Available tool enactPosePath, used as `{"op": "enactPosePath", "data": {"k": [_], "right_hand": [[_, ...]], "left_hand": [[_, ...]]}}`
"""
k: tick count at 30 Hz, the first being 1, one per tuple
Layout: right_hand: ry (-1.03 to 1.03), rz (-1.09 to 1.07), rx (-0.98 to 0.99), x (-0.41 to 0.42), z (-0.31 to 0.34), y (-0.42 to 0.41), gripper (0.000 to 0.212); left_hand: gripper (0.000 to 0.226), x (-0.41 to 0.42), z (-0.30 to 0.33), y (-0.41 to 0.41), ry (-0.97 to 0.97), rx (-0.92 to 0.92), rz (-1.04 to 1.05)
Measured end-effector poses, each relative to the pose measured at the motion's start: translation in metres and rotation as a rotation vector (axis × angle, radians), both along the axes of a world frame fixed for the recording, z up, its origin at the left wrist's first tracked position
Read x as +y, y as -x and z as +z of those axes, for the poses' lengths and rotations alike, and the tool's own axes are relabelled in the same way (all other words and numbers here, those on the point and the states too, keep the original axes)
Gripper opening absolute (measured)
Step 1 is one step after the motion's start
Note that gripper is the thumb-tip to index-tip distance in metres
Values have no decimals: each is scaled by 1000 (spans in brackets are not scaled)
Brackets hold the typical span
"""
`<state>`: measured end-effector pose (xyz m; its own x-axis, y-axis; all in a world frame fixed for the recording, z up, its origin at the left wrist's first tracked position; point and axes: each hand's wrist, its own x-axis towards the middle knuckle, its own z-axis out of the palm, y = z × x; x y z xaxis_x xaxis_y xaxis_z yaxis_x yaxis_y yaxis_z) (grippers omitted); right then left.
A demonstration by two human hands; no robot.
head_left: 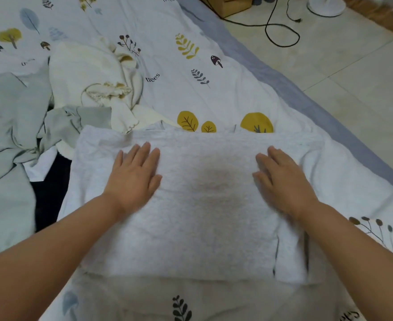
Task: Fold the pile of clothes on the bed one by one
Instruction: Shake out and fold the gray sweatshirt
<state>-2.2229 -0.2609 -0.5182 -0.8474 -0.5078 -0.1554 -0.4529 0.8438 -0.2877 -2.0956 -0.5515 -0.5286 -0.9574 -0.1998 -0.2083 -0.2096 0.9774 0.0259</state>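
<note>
A light grey garment (204,228) lies folded into a wide rectangle on the bed in front of me, with a faint dark print showing through its middle. My left hand (134,179) rests flat on its left part, fingers spread. My right hand (283,181) lies flat on its right part, slightly blurred. Neither hand grips the cloth. To the left waits a loose pile: a cream garment (93,75), a pale green garment (12,126), and a dark piece (49,195) underneath.
The white bed sheet (214,72) with leaf and tree prints covers the bed. Its grey edge (306,98) runs diagonally on the right, with tiled floor (353,77) beyond. A black cable (281,31), a fan base (325,5) and a wooden box (225,3) are on the floor.
</note>
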Motion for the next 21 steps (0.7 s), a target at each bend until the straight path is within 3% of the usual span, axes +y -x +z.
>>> {"op": "enactPosePath", "data": {"k": [3,7,10,12,13,17,21], "right_hand": [[150,-79,64,17,21,-26,35],[230,-346,44,44,34,-72,37],[232,-636,-130,64,30,-107,44],[221,-766,-293,75,26,-125,30],[197,-776,-366,78,25,-132,19],[202,-681,-416,91,15,-140,40],[353,-804,-349,121,19,-124,24]], "left_hand": [[52,29,16,-14,-111,87,-19],[39,85,28,-36,-259,161,-133],[40,130,20,-50,-310,187,-307],[57,160,15,-56,-356,37,-390],[66,171,8,-58,-359,-14,-410],[66,192,-14,-58,-313,-92,-379],[62,186,-23,-60,-224,-131,-416]]}}
